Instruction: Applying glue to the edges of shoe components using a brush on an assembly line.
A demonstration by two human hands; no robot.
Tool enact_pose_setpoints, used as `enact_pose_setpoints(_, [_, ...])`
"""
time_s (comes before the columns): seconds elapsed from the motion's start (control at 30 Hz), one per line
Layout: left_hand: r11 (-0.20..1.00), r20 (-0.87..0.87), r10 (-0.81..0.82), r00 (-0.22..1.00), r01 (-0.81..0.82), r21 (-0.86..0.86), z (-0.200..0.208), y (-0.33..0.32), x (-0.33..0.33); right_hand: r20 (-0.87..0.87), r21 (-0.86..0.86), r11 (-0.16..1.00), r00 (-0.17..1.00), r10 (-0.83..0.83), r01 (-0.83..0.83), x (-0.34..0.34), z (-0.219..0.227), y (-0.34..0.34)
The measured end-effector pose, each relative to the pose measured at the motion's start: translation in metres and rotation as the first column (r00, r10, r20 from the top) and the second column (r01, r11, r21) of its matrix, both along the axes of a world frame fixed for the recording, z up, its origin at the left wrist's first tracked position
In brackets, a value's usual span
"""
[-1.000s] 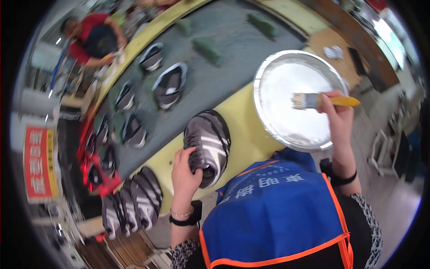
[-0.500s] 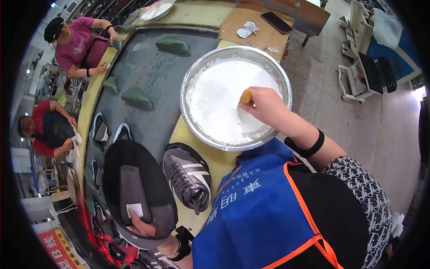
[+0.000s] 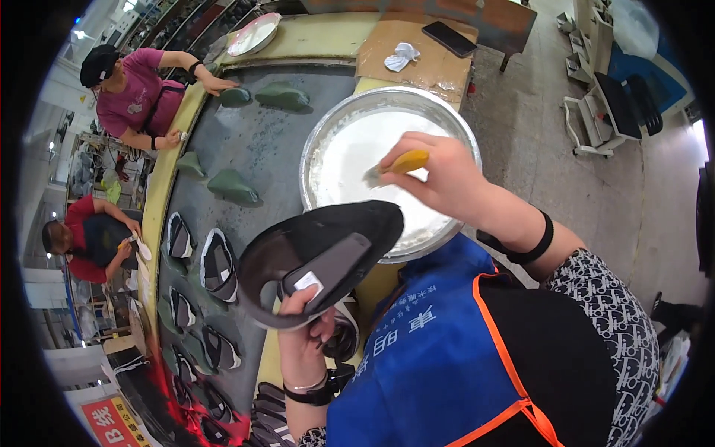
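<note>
My left hand (image 3: 302, 316) grips a dark grey and black shoe upper (image 3: 372, 227) by its edge, beside a white label. The upper is tilted and overlaps the near left rim of a round metal basin (image 3: 307, 160) of white liquid (image 3: 346, 153). Above the liquid, my right hand (image 3: 447, 179) is closed round the yellow handle of a brush (image 3: 411, 160). Its pale bristles point left. Behind the upper, a laced grey shoe (image 3: 342, 335) on the yellow ledge is mostly hidden.
Green shoe lasts (image 3: 234, 188) and several uppers (image 3: 218, 264) lie on the grey belt (image 3: 275, 130). A phone (image 3: 449, 39) and crumpled white paper (image 3: 402, 56) rest on cardboard (image 3: 372, 63). Two people (image 3: 141, 97) work across the belt, and a white-topped bowl (image 3: 253, 33) stands beyond.
My left hand has raised the upper and brought it right, tilting it toward the basin. The brush has lifted from the liquid and turned its bristles left. One person's hand now reaches a last.
</note>
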State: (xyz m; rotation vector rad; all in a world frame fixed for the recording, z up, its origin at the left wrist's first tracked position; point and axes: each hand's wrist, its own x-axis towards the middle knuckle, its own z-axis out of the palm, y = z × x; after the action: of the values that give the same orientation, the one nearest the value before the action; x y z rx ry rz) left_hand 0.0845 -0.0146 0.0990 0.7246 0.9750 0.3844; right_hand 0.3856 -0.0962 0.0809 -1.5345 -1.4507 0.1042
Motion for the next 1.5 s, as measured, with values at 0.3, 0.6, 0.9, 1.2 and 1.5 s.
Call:
enact_pose_setpoints(0.3, [0.996,-0.141,-0.028,0.990,0.040,0.083,0.012,-0.009,0.026,0.002,-0.104,0.985,0.990,0.142,-0.141,-0.007,0.003,0.015])
enact_pose_setpoints(0.6, [0.785,-0.181,0.141,0.973,0.001,0.619,-0.027,0.007,0.008,-0.087,0.044,0.996,0.993,0.076,-0.073,-0.002,-0.005,0.011])
enact_pose_setpoints(0.9, [0.314,-0.087,0.286,0.954,-0.008,0.949,-0.043,0.001,0.012,-0.339,-0.207,0.978,0.937,-0.084,0.013,-0.016,-0.008,0.021])
enact_pose_setpoints(1.2, [0.640,0.023,0.064,0.998,-0.059,0.766,-0.018,0.009,0.008,-0.746,-0.053,0.961,0.650,0.144,-0.273,-0.014,0.011,0.008])
enact_pose_setpoints(1.5, [0.994,-0.146,-0.018,0.989,0.032,0.100,-0.018,-0.004,0.030,-0.603,0.204,0.978,0.782,0.158,-0.040,-0.008,0.015,0.010])
